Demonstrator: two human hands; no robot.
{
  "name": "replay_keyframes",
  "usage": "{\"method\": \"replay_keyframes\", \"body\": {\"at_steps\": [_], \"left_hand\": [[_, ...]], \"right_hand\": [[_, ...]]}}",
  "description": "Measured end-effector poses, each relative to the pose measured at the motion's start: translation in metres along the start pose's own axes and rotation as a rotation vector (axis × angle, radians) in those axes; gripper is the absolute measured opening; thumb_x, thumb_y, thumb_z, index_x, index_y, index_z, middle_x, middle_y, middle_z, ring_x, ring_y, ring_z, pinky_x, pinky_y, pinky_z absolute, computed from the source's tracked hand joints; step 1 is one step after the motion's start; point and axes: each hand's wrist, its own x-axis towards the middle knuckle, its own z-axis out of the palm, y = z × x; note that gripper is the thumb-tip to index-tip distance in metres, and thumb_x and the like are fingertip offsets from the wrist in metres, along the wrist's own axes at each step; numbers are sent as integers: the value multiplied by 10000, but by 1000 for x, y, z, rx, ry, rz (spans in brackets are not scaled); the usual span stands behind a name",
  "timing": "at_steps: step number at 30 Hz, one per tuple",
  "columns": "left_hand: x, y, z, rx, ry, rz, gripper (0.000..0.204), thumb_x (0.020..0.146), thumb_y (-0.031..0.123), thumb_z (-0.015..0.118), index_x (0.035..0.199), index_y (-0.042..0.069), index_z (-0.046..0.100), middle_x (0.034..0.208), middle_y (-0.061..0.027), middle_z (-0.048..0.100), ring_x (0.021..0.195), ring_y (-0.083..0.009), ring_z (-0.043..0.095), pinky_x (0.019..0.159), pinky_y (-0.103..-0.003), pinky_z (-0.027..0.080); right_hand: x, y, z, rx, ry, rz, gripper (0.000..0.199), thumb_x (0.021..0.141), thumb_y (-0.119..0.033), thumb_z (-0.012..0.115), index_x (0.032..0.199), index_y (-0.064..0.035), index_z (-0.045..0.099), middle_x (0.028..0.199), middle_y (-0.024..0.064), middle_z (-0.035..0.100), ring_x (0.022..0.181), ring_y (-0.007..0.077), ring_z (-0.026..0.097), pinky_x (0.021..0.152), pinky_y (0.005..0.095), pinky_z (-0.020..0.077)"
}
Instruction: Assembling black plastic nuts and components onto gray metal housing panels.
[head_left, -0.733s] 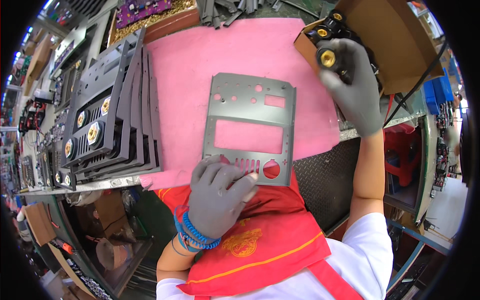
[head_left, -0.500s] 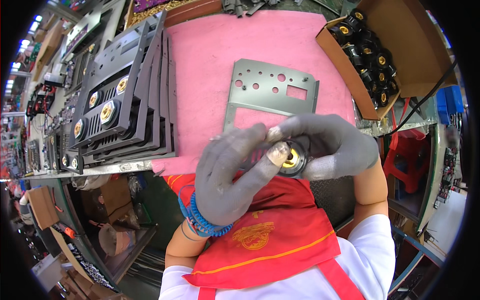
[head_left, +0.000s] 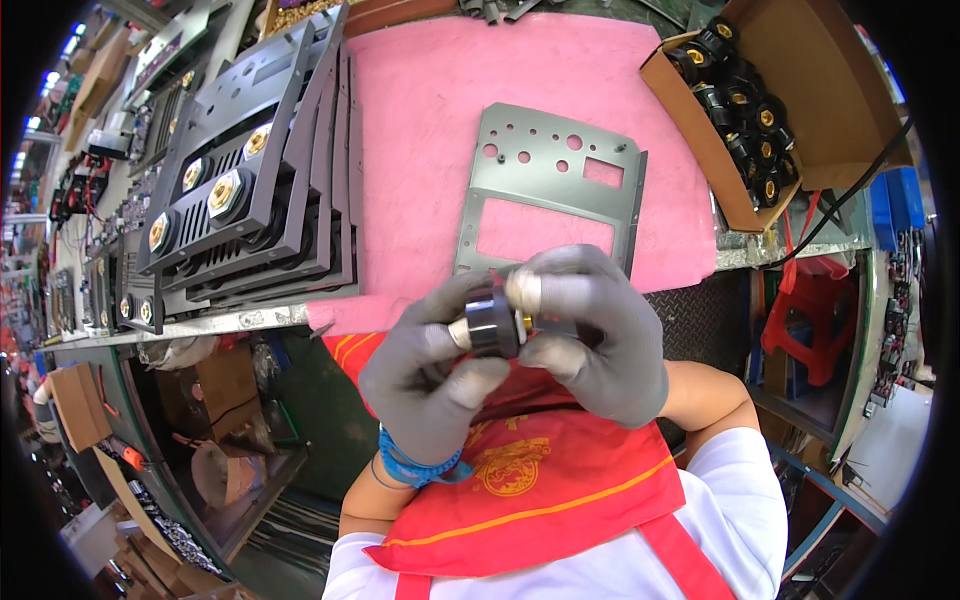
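Both my hands wear grey gloves and meet over my chest, at the near edge of the table. My left hand (head_left: 432, 370) and my right hand (head_left: 595, 335) together grip a small round black socket with a brass middle (head_left: 493, 322). Just beyond my fingers a grey metal panel (head_left: 545, 185) with round holes and rectangular cut-outs lies flat on the pink mat (head_left: 420, 110). The panel's near edge is hidden by my hands.
A stack of dark panels fitted with brass sockets (head_left: 250, 190) leans at the left of the mat. An open cardboard box (head_left: 800, 100) with several black and brass sockets sits at the far right. A red stool (head_left: 815, 310) stands below the table's right end.
My right hand has come back from the cardboard box with a socket and joined my left hand, which has left the panel. Both now hold the socket, turned more on its side.
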Motion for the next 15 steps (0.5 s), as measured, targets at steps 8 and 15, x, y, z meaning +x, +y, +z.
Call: {"method": "replay_keyframes", "body": {"at_steps": [8,15], "left_hand": [[-16,-3,5,-641,109,-778,252,907,172,615,1110,23,597,1096,-81,638,967,-145,627,846,-295,507],[-17,-22,-15,-933,-137,-445,593,864,381,696,1251,-40,540,1176,-184,585,1017,-291,641,895,-397,534]], "right_hand": [[13,-3,-4,47,-574,-582,201,821,-95,665,1022,-91,680,1197,106,629,1027,301,623,925,446,413],[37,-14,-35,-557,16,-225,274,782,32,642,1045,-43,657,1165,160,641,999,266,628,882,353,488]]}}
